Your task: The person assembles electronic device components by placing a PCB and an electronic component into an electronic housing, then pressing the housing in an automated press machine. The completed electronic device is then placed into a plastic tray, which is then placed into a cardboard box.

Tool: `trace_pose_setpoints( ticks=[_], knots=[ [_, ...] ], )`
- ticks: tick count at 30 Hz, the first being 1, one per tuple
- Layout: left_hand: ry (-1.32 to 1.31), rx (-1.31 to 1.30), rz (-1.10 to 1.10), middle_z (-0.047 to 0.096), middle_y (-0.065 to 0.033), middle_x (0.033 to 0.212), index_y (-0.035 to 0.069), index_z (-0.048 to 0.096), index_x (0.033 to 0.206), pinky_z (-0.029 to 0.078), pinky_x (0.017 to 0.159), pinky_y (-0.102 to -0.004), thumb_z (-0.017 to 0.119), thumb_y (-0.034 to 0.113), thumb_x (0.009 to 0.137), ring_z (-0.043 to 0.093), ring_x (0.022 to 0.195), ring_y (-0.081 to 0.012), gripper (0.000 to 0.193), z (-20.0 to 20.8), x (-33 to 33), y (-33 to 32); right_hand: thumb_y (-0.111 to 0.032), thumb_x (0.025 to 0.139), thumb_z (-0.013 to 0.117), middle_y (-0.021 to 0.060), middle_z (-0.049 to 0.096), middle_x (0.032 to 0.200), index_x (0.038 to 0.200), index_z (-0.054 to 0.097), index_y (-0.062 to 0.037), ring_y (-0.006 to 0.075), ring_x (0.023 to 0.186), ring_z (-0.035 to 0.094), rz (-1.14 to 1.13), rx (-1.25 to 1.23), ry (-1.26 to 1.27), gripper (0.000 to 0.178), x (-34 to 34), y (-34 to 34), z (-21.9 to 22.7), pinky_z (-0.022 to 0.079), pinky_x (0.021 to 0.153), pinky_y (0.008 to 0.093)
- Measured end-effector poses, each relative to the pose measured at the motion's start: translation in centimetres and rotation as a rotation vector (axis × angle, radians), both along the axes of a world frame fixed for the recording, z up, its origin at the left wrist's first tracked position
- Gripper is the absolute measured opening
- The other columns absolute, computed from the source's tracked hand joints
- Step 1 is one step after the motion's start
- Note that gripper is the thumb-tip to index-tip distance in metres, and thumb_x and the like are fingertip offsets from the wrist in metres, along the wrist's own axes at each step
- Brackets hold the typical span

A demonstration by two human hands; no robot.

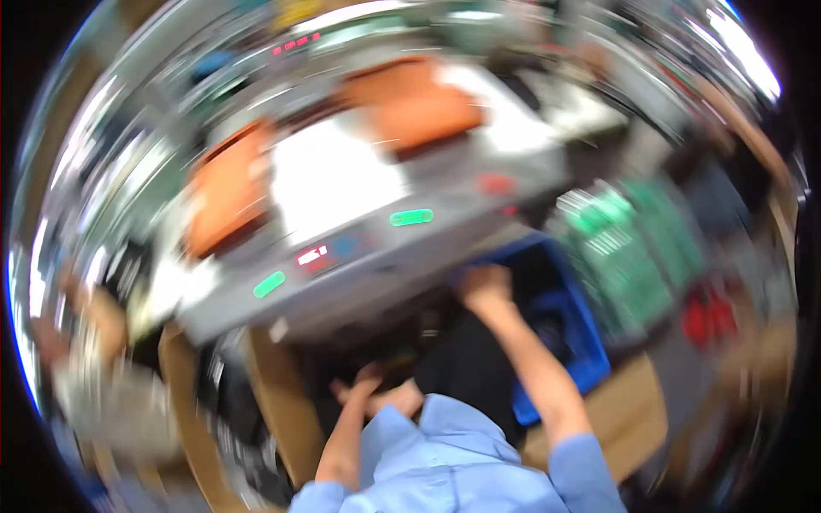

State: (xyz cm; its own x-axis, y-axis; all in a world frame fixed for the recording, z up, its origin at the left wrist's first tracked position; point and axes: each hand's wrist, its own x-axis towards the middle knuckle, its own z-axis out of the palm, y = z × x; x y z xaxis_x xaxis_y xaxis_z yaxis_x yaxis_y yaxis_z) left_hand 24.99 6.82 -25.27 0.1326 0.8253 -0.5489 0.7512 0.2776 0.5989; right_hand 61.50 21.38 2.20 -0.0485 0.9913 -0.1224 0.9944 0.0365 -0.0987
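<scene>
My right hand (487,287) is at the far left corner of a blue plastic crate (586,329), its fingers closed over the rim. Dark things lie inside the crate, too blurred to name. Low and close to my body is my left hand (369,390), with fingers apart and nothing visible in it. A dark cloth-like surface (466,363) lies between my two arms. Motion blur softens the whole picture.
Ahead stands a grey workbench (359,269) with green lights, a red display, a bright white panel (333,175) and orange trays (227,192) (419,103). Stacked green crates (620,256) stand right; cardboard boxes (282,402) stand left. Other people are at both sides.
</scene>
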Motion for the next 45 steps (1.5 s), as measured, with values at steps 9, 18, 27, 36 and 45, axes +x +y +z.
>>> trace_pose_setpoints(
  ticks=[9, 18, 27, 36, 45],
  knots=[
    [0.157, 0.519, 0.197, 0.065, -0.0191, 0.086, 0.005, 0.064, 0.094, 0.050, 0.072, -0.0450, 0.050, 0.013, 0.080, 0.064, 0.080, -0.0347, 0.022, 11.7, 8.5, -3.6, -0.043, 0.090, 0.040, 0.0182, 0.060, 0.113, 0.105, 0.064, -0.0064, 0.0355, 0.106, 0.057, 0.596, -0.392, -0.143, 0.046, -3.8, 0.3, -4.9, 0.043, 0.091, 0.0451],
    [0.130, 0.632, 0.272, 0.066, -0.0155, 0.075, 0.006, 0.066, 0.079, 0.050, 0.069, -0.0438, 0.051, 0.017, 0.079, 0.064, 0.072, -0.0332, 0.019, 12.5, 10.6, -5.2, -0.030, 0.089, 0.037, 0.0224, 0.062, 0.105, 0.096, 0.067, -0.0009, 0.0356, 0.100, 0.060, 0.818, -0.653, -0.180, 0.043, -15.1, -9.9, -16.5, 0.048, 0.083, 0.0457],
    [0.134, 0.719, 0.366, 0.063, -0.0160, 0.068, 0.007, 0.065, 0.068, 0.046, 0.082, -0.0437, 0.051, 0.021, 0.074, 0.062, 0.067, -0.0315, 0.021, 12.2, 11.5, -4.7, -0.031, 0.089, 0.038, 0.0269, 0.060, 0.105, 0.101, 0.064, 0.0028, 0.0407, 0.101, 0.058, 0.758, -0.689, -0.003, 0.044, -15.6, -9.6, -16.0, 0.047, 0.083, 0.0473],
    [0.137, 0.579, 0.339, 0.066, -0.0149, 0.076, 0.007, 0.067, 0.073, 0.045, 0.085, -0.0443, 0.053, 0.020, 0.073, 0.063, 0.074, -0.0330, 0.019, 15.7, 10.3, -4.7, -0.034, 0.090, 0.037, 0.0266, 0.059, 0.109, 0.103, 0.063, 0.0010, 0.0408, 0.102, 0.057, 0.801, -0.686, -0.012, 0.045, -14.5, -8.9, -17.6, 0.047, 0.082, 0.0472],
    [-0.445, 0.520, 0.372, 0.059, -0.0150, 0.113, 0.003, 0.055, 0.118, 0.044, 0.092, -0.0364, 0.053, 0.018, 0.089, 0.056, 0.106, -0.0285, 0.032, 32.1, -3.3, -9.3, -0.037, 0.092, 0.033, 0.0240, 0.057, 0.116, 0.109, 0.063, -0.0026, 0.0378, 0.111, 0.053, 0.768, -0.780, 0.027, 0.049, -15.7, -9.8, -13.8, 0.041, 0.094, 0.0447]
  ],
)
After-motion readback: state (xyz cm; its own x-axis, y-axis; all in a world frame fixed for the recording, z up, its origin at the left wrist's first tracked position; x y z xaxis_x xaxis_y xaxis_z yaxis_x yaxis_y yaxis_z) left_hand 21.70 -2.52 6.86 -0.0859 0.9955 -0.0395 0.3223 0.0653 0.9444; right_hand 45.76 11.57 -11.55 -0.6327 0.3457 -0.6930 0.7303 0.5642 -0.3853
